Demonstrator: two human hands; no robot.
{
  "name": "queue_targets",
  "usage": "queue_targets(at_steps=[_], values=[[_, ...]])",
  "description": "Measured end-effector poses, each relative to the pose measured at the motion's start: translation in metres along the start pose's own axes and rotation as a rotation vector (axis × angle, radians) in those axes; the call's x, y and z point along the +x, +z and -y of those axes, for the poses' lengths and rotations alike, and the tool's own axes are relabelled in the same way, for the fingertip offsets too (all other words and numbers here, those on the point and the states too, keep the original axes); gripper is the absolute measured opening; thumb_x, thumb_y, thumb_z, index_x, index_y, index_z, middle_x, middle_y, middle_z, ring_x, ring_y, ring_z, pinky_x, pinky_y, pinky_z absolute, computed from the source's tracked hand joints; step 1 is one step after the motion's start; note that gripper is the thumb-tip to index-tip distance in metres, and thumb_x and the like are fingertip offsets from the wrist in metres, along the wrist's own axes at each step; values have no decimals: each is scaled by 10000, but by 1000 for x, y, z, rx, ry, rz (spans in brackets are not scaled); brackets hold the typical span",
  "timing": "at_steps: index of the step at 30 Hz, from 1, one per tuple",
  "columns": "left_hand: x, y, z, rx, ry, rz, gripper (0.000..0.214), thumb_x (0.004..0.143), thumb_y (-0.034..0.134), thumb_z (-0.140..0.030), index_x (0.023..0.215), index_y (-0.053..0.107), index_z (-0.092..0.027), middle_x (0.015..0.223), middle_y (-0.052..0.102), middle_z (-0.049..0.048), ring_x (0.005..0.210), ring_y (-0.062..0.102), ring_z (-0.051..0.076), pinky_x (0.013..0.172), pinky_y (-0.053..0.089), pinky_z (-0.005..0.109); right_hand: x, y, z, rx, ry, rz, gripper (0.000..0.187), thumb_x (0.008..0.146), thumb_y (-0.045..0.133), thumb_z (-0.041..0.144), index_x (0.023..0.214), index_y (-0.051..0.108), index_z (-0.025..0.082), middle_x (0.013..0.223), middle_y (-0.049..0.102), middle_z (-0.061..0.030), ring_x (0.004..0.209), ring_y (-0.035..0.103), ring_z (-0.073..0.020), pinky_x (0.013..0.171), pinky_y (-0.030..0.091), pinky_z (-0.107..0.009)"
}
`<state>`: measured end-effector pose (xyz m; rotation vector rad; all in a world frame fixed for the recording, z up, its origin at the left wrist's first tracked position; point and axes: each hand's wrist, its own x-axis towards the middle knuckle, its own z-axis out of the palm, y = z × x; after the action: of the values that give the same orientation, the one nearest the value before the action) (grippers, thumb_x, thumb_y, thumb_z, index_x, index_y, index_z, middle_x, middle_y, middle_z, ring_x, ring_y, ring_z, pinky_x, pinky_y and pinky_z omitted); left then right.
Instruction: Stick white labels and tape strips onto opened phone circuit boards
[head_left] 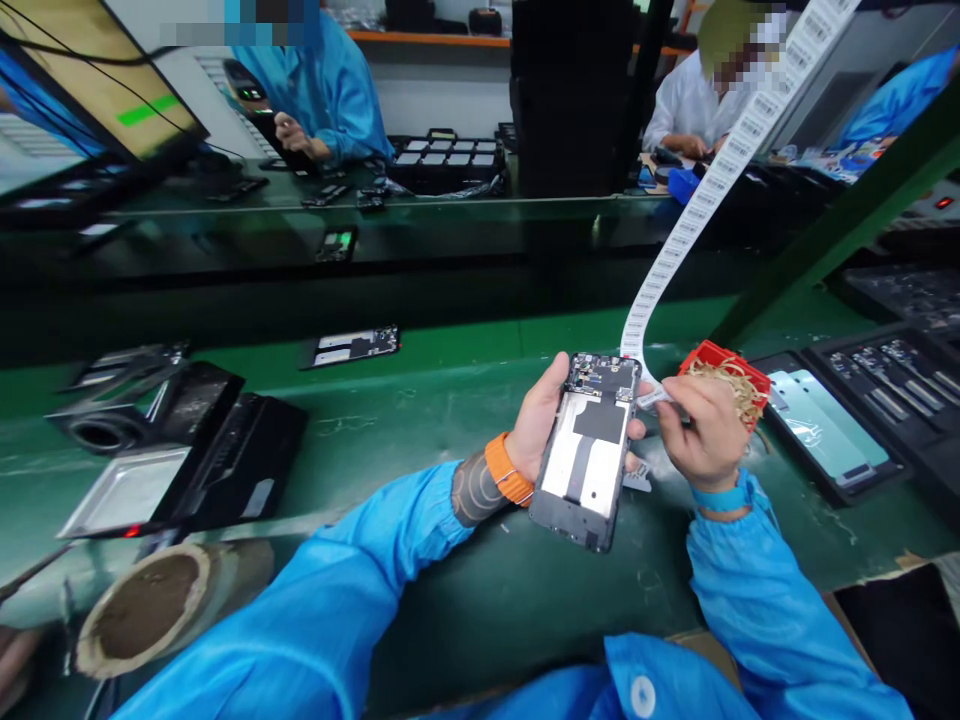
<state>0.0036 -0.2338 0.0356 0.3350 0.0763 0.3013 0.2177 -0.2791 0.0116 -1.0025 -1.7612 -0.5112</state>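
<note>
An opened phone (585, 450), its circuit board and silvery inner plate exposed, lies tilted in my left hand (537, 415). That hand's fingers wrap round behind the phone, with the tips showing at its right edge. Just right of the phone's upper part, my right hand (705, 425) pinches the loose end of a label strip (701, 205). The strip is white, printed with rows of barcodes, and runs up to the top right. Behind my right hand sits a red box (712, 355) of tan rubber bands, partly hidden by the hand.
Another opened phone (356, 345) lies on the green bench. To the left are a black device (225, 450) and a cardboard roll (142, 610). At right, black trays (900, 455) hold phone parts below a slanted green post (825, 220). Co-workers sit across the bench.
</note>
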Motion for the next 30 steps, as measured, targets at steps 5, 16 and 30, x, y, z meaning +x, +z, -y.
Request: queue_targets(at_steps=[5,16,30], values=[[-5,0,-5,-38,-57,-2,921,923,244,-787,1484,474,-94,961,717,168,818,707,306,798,495,419,5,-3,1,147,71,77,264,872,686,103,1085,652,256,927,711,-51,833,686,-222,733,568,-397],[-4,4,0,-62,29,-74,907,909,248,-813,1443,529,-136,1007,728,181,799,720,309,728,535,428,-1,-3,4,3,25,0,202,819,724,108,896,652,282,935,697,-31,839,665,-216,740,543,-408],[8,-23,-20,90,321,-427,692,1029,199,-613,1059,690,-127,941,740,138,675,683,196,621,558,317,3,18,76,1042,1132,345,178,870,746,327,832,642,187,652,614,12,540,563,-116,483,466,-243]])
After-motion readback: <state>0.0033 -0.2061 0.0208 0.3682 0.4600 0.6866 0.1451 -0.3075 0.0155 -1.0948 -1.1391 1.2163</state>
